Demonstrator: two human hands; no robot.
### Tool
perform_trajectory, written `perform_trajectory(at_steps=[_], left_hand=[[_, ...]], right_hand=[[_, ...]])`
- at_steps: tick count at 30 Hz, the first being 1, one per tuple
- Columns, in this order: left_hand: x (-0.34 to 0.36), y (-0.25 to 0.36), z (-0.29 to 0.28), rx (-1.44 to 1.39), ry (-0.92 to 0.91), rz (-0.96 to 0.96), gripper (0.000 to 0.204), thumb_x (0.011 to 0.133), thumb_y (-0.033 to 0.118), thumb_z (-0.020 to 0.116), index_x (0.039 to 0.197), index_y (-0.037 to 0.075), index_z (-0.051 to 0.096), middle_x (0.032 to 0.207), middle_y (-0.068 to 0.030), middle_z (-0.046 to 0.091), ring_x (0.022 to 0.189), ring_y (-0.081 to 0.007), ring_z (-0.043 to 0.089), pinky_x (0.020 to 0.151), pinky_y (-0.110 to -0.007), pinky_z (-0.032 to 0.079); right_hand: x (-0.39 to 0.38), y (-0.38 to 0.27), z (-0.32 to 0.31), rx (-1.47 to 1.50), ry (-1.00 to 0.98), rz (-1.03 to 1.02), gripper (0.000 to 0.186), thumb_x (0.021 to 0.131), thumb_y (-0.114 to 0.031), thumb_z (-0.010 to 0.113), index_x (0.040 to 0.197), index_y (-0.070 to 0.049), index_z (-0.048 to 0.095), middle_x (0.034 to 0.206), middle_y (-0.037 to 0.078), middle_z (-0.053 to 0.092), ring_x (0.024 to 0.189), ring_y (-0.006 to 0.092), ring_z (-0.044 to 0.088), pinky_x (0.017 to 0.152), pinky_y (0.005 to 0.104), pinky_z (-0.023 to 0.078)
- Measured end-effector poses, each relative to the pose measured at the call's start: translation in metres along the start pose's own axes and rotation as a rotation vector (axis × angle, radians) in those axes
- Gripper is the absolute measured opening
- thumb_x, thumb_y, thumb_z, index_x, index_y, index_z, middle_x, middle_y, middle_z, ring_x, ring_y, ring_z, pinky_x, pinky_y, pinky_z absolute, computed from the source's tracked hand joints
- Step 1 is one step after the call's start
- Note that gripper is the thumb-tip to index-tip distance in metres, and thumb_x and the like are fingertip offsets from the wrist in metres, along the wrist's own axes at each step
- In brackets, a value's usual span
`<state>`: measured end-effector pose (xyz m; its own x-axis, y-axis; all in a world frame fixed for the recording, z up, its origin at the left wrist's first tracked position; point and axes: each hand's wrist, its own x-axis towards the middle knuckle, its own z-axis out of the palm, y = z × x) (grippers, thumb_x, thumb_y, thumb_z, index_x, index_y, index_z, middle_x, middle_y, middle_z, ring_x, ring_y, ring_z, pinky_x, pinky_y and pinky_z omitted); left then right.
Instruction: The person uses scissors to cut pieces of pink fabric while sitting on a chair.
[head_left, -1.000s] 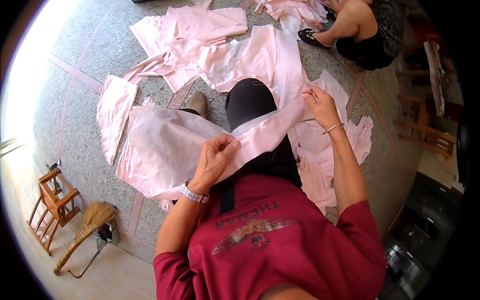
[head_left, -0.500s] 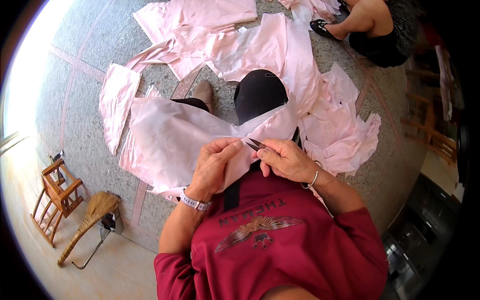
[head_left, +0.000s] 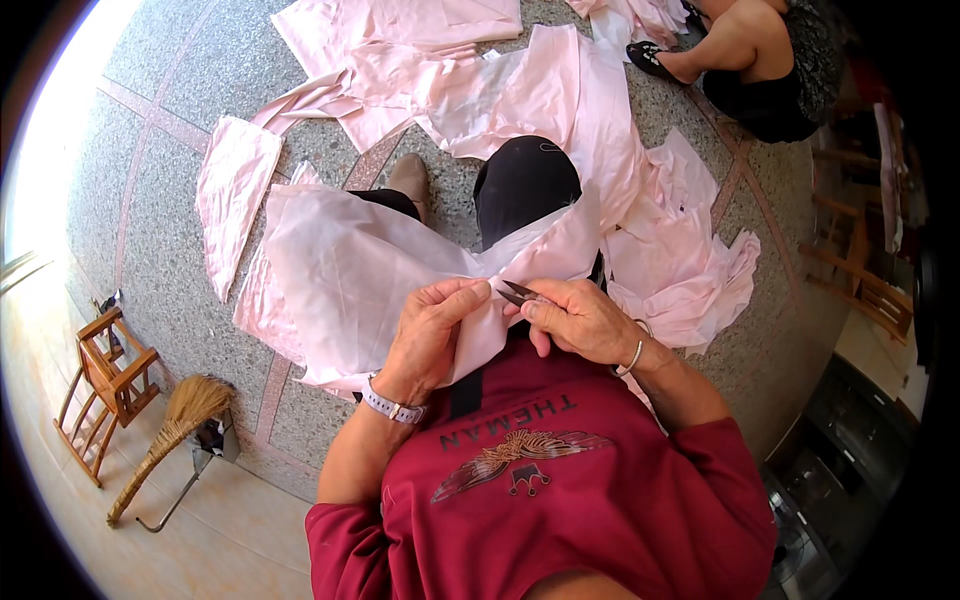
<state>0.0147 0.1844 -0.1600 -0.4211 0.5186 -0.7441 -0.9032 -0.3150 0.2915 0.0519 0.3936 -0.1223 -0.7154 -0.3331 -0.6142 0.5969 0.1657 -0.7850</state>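
A pale pink fabric piece lies draped over my lap and leg. My left hand pinches its folded edge near the middle of the piece. Just right of that pinch, my right hand grips small dark thread snips, blades pointing left toward the pinched cloth. Whether the blades touch the fabric I cannot tell. My raised knee in black rises behind the cloth.
More pink fabric pieces are spread over the speckled floor. A person crouches at upper right. A small wooden chair and a straw broom with dustpan stand at lower left; wooden furniture lines the right.
My right hand has come down from the fabric's far upper-right end to beside my left hand, with the snips now visible in it. My left hand has shifted slightly right, still pinching.
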Motion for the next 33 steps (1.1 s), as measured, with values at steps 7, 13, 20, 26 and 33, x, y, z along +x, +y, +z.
perform_trajectory(at_steps=[7, 13, 20, 26, 33], left_hand=[[0.0, -0.001, 0.0, -0.01, -0.005, -0.01, 0.019, 0.092, 0.012, 0.064, 0.102, -0.004, 0.065, 0.092, -0.0102, 0.069, 0.077, -0.0137, 0.065, 0.07, -0.026, 0.053], [-0.004, -0.001, 0.007, -0.016, 0.001, -0.009, 0.016, 0.092, 0.011, 0.064, 0.1, -0.003, 0.067, 0.09, -0.0085, 0.069, 0.076, -0.0126, 0.064, 0.07, -0.025, 0.052], [-0.005, -0.009, 0.005, 0.283, 0.026, 0.111, 0.018, 0.093, 0.014, 0.064, 0.098, -0.002, 0.068, 0.088, -0.0027, 0.068, 0.076, -0.007, 0.06, 0.069, -0.022, 0.049], [-0.006, -0.003, -0.001, 0.551, 0.118, 0.209, 0.02, 0.094, 0.017, 0.062, 0.098, -0.003, 0.067, 0.083, 0.0011, 0.063, 0.074, -0.0042, 0.054, 0.067, -0.02, 0.044], [0.005, 0.01, -0.004, 0.706, 0.096, 0.172, 0.024, 0.092, 0.018, 0.061, 0.102, -0.003, 0.066, 0.082, 0.0005, 0.062, 0.075, -0.0055, 0.053, 0.067, -0.022, 0.043]], right_hand=[[0.0, 0.002, 0.001, 0.038, 0.0, 0.006, 0.027, 0.1, -0.021, 0.049, 0.109, 0.001, 0.062, 0.062, 0.002, 0.059, 0.05, 0.004, 0.043, 0.048, 0.021, 0.034], [0.001, 0.005, 0.003, 0.078, 0.0, -0.026, 0.023, 0.1, -0.02, 0.049, 0.097, 0.0, 0.06, 0.062, 0.001, 0.058, 0.049, 0.0033, 0.041, 0.046, 0.02, 0.032], [0.001, 0.004, -0.004, 0.214, -0.055, -0.031, 0.025, 0.101, -0.025, 0.052, 0.095, -0.001, 0.06, 0.063, 0.001, 0.057, 0.048, 0.0023, 0.041, 0.044, 0.019, 0.03], [0.03, -0.003, -0.047, -0.293, 0.525, -0.546, 0.011, 0.097, -0.008, 0.057, 0.1, 0.002, 0.058, 0.088, 0.005, 0.059, 0.076, 0.011, 0.057, 0.069, 0.0228, 0.047], [0.043, 0.02, -0.044, -0.413, 0.608, -0.57, 0.013, 0.087, -0.001, 0.063, 0.099, 0.002, 0.057, 0.095, 0.01, 0.056, 0.084, 0.0229, 0.062, 0.075, 0.0294, 0.05]])
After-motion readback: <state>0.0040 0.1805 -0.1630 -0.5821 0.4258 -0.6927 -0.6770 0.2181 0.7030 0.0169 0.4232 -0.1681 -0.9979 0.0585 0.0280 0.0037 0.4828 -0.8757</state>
